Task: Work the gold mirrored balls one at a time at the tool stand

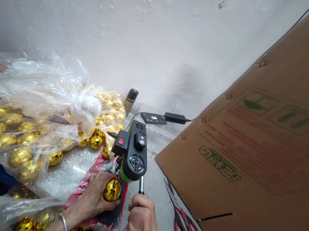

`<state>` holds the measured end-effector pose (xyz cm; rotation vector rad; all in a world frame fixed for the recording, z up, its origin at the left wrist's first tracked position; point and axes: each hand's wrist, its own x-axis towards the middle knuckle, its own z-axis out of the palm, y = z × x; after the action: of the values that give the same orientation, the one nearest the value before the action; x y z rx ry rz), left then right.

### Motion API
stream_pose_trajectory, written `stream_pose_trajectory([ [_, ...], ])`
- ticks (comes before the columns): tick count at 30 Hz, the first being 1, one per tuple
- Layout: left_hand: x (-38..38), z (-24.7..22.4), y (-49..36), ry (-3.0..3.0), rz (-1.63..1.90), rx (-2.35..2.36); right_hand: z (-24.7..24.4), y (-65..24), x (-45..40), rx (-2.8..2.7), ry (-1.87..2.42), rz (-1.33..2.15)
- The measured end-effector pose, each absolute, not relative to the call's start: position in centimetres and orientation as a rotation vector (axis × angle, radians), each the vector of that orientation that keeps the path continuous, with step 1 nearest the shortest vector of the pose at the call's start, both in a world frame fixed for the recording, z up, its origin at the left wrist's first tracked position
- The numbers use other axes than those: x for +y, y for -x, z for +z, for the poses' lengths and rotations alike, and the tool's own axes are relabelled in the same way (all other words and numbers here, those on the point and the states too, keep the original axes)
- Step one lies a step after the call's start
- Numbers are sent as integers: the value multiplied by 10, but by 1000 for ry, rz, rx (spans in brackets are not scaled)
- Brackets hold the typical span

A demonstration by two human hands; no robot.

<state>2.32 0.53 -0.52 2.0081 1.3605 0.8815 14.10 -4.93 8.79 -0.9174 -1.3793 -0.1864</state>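
Steadying a gold ball (113,190) beside the machine (138,148), one fist on the lever (142,186)

Your left hand (94,194) curls around the gold ball, the thumb along its near side, and keeps it just below the green band (125,176) at the machine's lower end. Whether the ball touches the machine, you cannot tell from this angle. Your right hand (142,221) is closed in a fist around the lever's black grip, the metal rod rising from it toward the machine.

The step in hand seems to be lining the ball up while the lever is ready to be worked. The next move, as it looks, calls for a firm left hold with fingertips clear of the working end, and a smooth, even motion on the lever; the round, shiny surface could slip or turn.

To your left, clear bags (42,88) hold more gold balls (20,156). On the desk (153,195) to your right, the scissors (182,226) lie near the cardboard box (256,149).
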Motion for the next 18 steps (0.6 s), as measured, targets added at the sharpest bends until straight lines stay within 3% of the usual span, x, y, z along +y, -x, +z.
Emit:
stream_pose_trajectory([
  [18, 10, -7, -31, -1889, 812, 1353, 78, -134, -38, -1199, 871, -175],
])
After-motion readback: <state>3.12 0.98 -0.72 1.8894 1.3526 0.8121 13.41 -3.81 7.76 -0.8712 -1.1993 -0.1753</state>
